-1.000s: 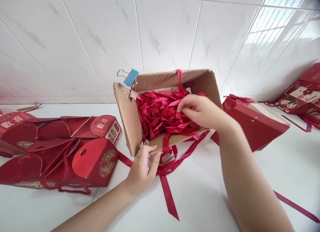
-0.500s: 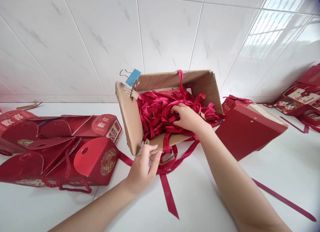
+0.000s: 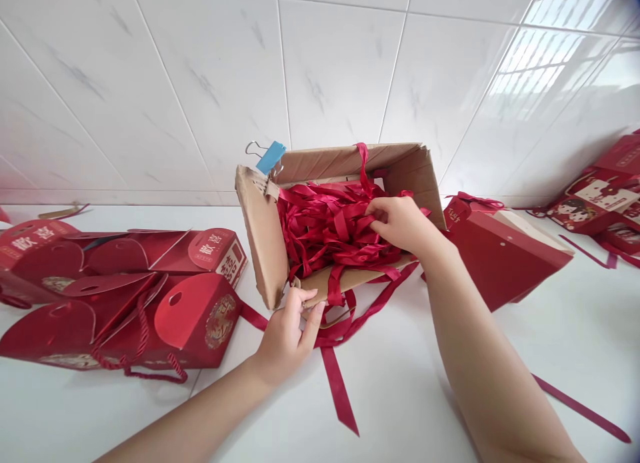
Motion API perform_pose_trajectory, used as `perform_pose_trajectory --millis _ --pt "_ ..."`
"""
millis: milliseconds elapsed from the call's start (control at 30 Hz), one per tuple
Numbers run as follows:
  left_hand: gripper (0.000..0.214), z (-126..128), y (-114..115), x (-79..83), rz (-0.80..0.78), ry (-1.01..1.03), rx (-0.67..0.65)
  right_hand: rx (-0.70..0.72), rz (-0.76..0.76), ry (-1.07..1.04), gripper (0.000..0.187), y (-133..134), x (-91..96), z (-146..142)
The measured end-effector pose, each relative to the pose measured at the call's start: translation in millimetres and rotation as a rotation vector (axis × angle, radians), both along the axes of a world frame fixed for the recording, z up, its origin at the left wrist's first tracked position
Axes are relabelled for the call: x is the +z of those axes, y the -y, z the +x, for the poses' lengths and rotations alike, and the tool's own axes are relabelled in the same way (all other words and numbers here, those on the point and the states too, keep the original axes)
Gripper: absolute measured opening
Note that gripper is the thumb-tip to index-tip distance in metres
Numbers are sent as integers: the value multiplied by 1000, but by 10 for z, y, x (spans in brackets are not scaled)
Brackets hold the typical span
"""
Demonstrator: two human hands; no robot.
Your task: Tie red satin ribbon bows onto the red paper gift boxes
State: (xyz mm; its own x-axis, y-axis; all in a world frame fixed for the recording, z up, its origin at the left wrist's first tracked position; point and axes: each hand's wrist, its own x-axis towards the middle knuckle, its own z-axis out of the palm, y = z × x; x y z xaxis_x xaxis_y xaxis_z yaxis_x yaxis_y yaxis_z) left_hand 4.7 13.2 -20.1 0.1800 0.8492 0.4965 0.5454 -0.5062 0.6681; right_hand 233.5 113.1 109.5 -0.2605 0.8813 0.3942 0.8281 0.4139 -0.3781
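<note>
A cardboard box [image 3: 264,240] full of tangled red satin ribbon [image 3: 325,216] stands against the wall, with a blue binder clip [image 3: 271,158] on its back left corner. My left hand [image 3: 287,330] pinches the box's front edge near the left corner. Over at the right side of the heap, my right hand [image 3: 400,224] has its fingers curled and pinched on the ribbon; the fingertips are partly hidden. Loops of ribbon hang over the front edge, and one cut end [image 3: 340,393] lies on the white table.
Folded red gift boxes with rope handles [image 3: 200,323] stand to the left. A larger red box [image 3: 500,256] is close on the right, with more printed red boxes [image 3: 595,190] beyond it. A loose ribbon strip [image 3: 583,408] lies at lower right. White tiles [image 3: 340,70] rise behind.
My right hand has moved right within the box, away from the middle of the ribbon heap, and the ribbon there has shifted. My left hand stays on the box edge.
</note>
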Motion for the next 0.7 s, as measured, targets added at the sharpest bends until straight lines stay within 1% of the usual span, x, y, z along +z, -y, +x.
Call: perform_pose_trajectory --millis 100,200,333,400,567,700 --pt "18 0 4 0 -4 4 -2 -21 117 -84 17 99 111 89" --pt "18 3 4 14 -19 9 4 -40 283 -202 21 223 226 160" --pt "18 8 6 30 -28 6 9 -153 528 -362 18 357 350 218" --pt "17 10 9 32 -20 1 10 -169 623 -422 16 384 380 241" --pt "16 8 13 34 -10 13 9 -121 794 -557 15 413 398 255" --pt "16 9 15 39 -69 65 -45 -25 887 -695 13 499 453 193"
